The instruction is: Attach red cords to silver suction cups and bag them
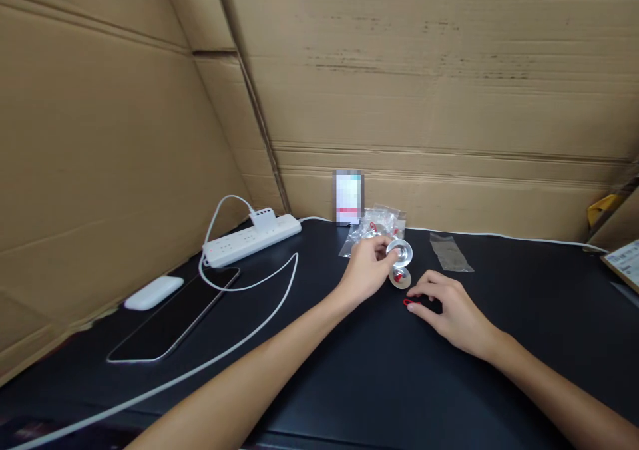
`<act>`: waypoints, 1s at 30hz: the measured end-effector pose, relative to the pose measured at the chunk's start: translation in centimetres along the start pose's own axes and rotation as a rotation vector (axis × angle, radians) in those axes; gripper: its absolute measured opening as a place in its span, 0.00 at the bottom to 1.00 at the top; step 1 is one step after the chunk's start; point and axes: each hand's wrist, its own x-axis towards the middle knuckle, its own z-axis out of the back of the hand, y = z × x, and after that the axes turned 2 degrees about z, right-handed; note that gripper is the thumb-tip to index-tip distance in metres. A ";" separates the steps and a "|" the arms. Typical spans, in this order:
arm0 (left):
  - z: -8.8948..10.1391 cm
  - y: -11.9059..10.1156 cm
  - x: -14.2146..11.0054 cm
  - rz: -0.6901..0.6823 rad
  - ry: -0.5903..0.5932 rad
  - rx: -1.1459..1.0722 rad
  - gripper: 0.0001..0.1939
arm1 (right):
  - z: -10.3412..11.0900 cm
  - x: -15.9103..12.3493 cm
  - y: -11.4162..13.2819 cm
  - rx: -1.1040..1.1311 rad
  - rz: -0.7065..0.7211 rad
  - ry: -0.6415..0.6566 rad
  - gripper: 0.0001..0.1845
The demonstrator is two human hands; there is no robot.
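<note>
My left hand (370,263) is closed, its thumb and fingers pinching a small, shallow silver metal dish (403,251) by one side. Just below it lies a second round metal dish (400,279) with red cord in its middle. My right hand (449,310) is closed in a loose pinch, thumb and forefinger tips around a small red cord loop (407,301) low over the black tabletop. Behind my left hand is a clear plastic bag (384,217) with more red cord and shiny metal in it, partly hidden by the hand.
A flat plastic bag (452,253) lies to the right. A blurred upright card or screen (348,197) leans at the cardboard wall (424,104). On the left are a white power strip (249,242), a cable (249,330), a phone (174,320) and a white case (154,293).
</note>
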 end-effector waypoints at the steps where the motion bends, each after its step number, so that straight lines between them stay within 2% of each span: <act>1: -0.1 0.0 -0.1 0.001 0.008 0.001 0.07 | -0.1 0.0 0.1 -0.010 0.007 0.014 0.05; 6: -0.7 -0.2 -0.5 -0.030 0.036 0.017 0.07 | -0.2 0.0 0.4 -0.076 0.044 0.041 0.07; 11: -0.7 -0.3 -0.8 -0.025 0.059 0.010 0.07 | -0.3 -0.1 0.4 -0.083 0.015 0.028 0.07; 14: -0.8 -0.1 -0.9 -0.008 0.061 -0.003 0.06 | -0.1 -0.2 0.1 -0.005 -0.016 -0.025 0.06; 19: -1.1 -0.1 -0.8 0.024 0.092 -0.038 0.06 | 0.6 -0.1 -0.3 0.106 -0.030 -0.200 0.05; 22: -1.3 -0.3 -1.0 0.046 0.128 -0.086 0.06 | 0.8 0.0 -0.4 0.054 -0.004 -0.258 0.07; 30: -1.6 -1.2 -1.7 0.074 0.186 -0.138 0.06 | 0.9 0.0 -0.6 -0.093 0.096 -0.311 0.08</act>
